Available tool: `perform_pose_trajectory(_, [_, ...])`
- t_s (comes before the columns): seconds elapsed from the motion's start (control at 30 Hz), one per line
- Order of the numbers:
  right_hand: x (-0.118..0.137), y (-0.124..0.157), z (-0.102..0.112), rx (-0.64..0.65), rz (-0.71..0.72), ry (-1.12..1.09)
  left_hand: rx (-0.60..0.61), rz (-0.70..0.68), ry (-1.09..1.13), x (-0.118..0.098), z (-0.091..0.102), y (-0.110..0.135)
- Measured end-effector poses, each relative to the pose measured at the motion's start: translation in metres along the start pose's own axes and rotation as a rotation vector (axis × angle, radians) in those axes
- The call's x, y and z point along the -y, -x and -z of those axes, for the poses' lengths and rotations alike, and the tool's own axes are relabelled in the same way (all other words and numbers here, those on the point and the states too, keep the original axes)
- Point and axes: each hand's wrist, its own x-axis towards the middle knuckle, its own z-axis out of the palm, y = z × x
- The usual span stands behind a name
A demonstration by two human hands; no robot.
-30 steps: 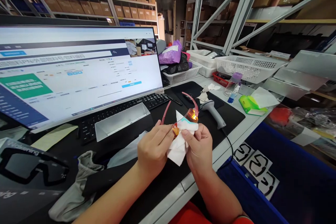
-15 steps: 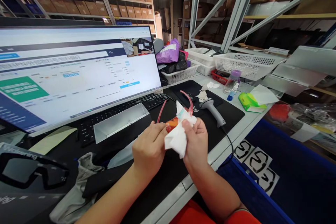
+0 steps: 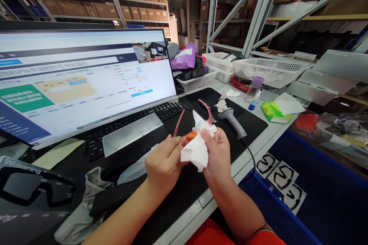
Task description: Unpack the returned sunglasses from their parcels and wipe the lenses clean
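Note:
Above the black desk mat, my left hand (image 3: 164,159) is closed on one side of a pair of sunglasses (image 3: 191,135) with an orange lens and reddish-pink temples. Both temples point away from me, up toward the keyboard. My right hand (image 3: 217,153) pinches a white tissue (image 3: 196,151) around the other side of the sunglasses. Most of that lens is covered by the tissue. An open white box (image 3: 132,134) lies just beyond my left hand, and a grey barcode scanner (image 3: 233,121) rests to the right.
A monitor (image 3: 86,84) stands at the left behind a black keyboard (image 3: 169,110). A grey cloth (image 3: 83,210) and a box picturing glasses (image 3: 31,195) lie front left. White baskets (image 3: 267,72), a spray bottle (image 3: 254,100) and a green tissue pack (image 3: 273,113) sit right. A blue bin (image 3: 324,191) stands below.
My right hand and the tissue have shifted slightly to the right over the lens. The left temple has moved slightly right. A beige highlighted area now shows on the monitor.

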Motion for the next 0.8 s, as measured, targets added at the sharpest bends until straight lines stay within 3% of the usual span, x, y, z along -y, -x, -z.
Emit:
perform_pose_trajectory(0.13, [-0.028,0.033,0.006,-0.040,0.202,0.191,-0.011,0.024,0.028,-0.005,0.007,-0.003])
perform_pose_trajectory(0.23, [-0.035,0.042,0.011,-0.021,0.269,0.310,-0.043,0.018,0.053,-0.006,0.011,-0.006])
perform_pose_trajectory(0.4, [-0.008,0.016,0.007,0.099,0.097,0.227,-0.020,0.008,0.095,-0.002,0.010,-0.009])
perform_pose_trajectory(0.5, [0.014,-0.006,0.000,0.111,-0.025,0.059,-0.032,-0.026,0.069,-0.001,0.007,-0.009])
perform_pose_trajectory(0.57, [0.019,-0.012,-0.004,0.101,-0.031,0.026,-0.044,-0.025,0.026,-0.001,0.005,-0.009])
perform_pose_trajectory(0.8, [-0.024,0.019,-0.003,-0.011,0.245,0.288,-0.042,0.074,0.019,-0.003,0.015,-0.011])
